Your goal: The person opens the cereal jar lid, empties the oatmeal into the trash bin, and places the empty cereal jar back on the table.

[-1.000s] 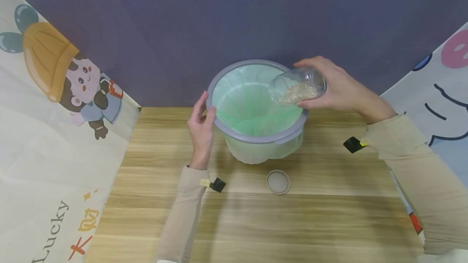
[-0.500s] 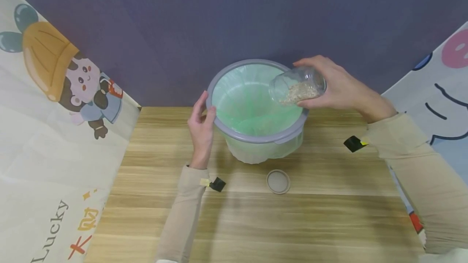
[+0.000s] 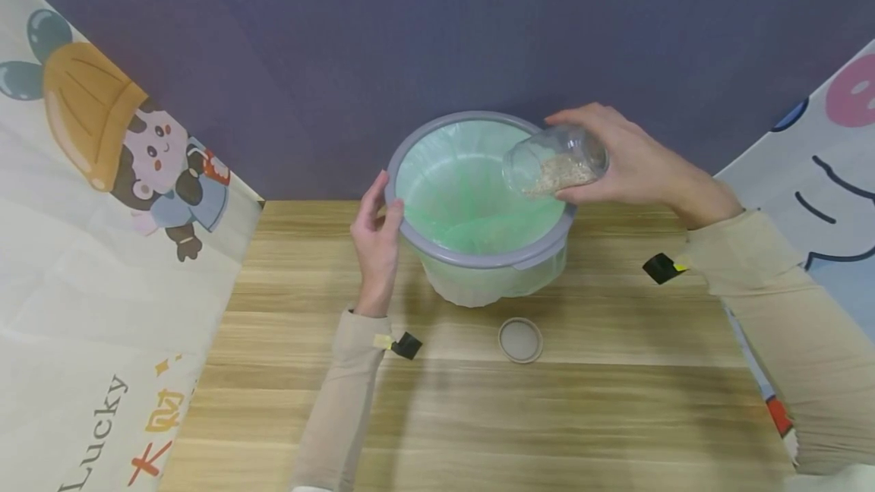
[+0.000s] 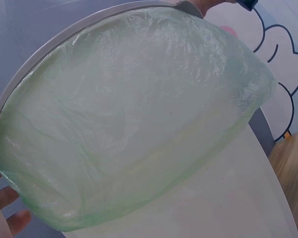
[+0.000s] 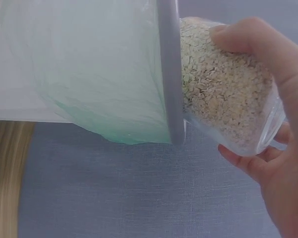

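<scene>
A bin (image 3: 481,259) with a grey rim and a pale green plastic liner (image 3: 472,173) stands at the back of the table. My right hand (image 3: 625,162) grips a clear jar (image 3: 522,162) of oat flakes (image 5: 223,84), tilted with its mouth leftward over the bin's right side. Oats lie along the jar's lower wall; none are visibly falling. At the bin's left side, my left hand (image 3: 376,249) touches the outside of the rim with thumb and fingertips. In the left wrist view, loosely bent fingers (image 4: 18,221) show beside the liner.
A small round lid (image 3: 520,340) lies on the wooden table (image 3: 547,424) in front of the bin. Behind stands a dark blue panel (image 3: 328,59). White printed cloths (image 3: 82,272) hang on either side. A black tag (image 3: 407,345) is on the left sleeve.
</scene>
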